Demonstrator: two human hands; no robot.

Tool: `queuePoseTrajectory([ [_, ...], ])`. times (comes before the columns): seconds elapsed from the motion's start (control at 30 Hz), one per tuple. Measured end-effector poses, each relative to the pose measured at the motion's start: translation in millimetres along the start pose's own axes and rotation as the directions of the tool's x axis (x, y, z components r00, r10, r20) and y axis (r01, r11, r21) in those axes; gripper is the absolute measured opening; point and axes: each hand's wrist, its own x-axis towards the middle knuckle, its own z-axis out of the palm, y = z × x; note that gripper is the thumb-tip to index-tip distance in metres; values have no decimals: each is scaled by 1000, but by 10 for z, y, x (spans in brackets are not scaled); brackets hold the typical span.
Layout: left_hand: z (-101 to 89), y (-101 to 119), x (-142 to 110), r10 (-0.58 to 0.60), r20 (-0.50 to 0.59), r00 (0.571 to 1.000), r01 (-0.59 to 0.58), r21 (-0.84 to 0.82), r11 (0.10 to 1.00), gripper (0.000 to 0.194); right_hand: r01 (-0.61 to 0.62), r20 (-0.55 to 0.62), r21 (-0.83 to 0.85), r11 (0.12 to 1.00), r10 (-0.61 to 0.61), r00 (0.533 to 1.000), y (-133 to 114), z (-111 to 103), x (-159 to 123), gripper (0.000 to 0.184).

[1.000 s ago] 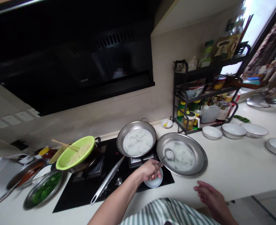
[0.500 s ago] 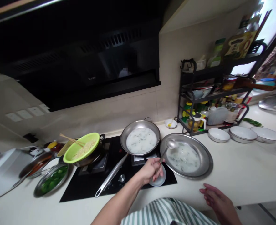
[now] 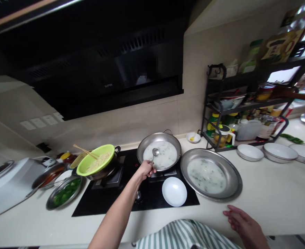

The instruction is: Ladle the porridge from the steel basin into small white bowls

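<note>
In the head view, the only one, your left hand (image 3: 146,169) had a firm grip on the handle of a ladle (image 3: 155,151), fingers closed round it. The ladle's bowl was over the pan (image 3: 155,137), at or just above the milky soup (image 3: 165,155); you could not tell from this angle whether it touched the surface. The pan sat on the right burner of the stove (image 3: 95,200), its own handle mostly hidden by your arm.

Your right hand (image 3: 246,224) held nothing that showed: its grip was loose and half open, fingers slightly bent, near the front edge of the counter (image 3: 271,193) and apart from the basin (image 3: 232,173).

As for progress, you had soup with green bits in both the pan and the basin, and a good share lay in each. The ladle's bowl showed no clear load. The white bowl (image 3: 174,192), on the stove just in front of the pan, showed no soup inside, and neither did the side bowls (image 3: 280,152) beyond the basin. To your left, the noodles (image 3: 99,162) lay in a green bowl (image 3: 81,169) and the leafy greens (image 3: 67,192) in a metal dish, both well apart from your hands
</note>
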Motion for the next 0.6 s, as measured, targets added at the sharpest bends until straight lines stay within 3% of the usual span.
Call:
queuePoseTrajectory([
  [0.23,30,-33,114,-67,65,996,74,-110,991,8,10,-24,4,1000,-10,1000,85,-67,67,43],
  [0.43,-88,-14,62,-91,158,983,136,-296,945,5,3,-34,-16,1000,-4,999,50,-65,47,36],
  [0.6,-168,26,-20,-109,225,968,197,-422,885,7,19,-10,-43,999,-20,1000,37,-34,49,42],
])
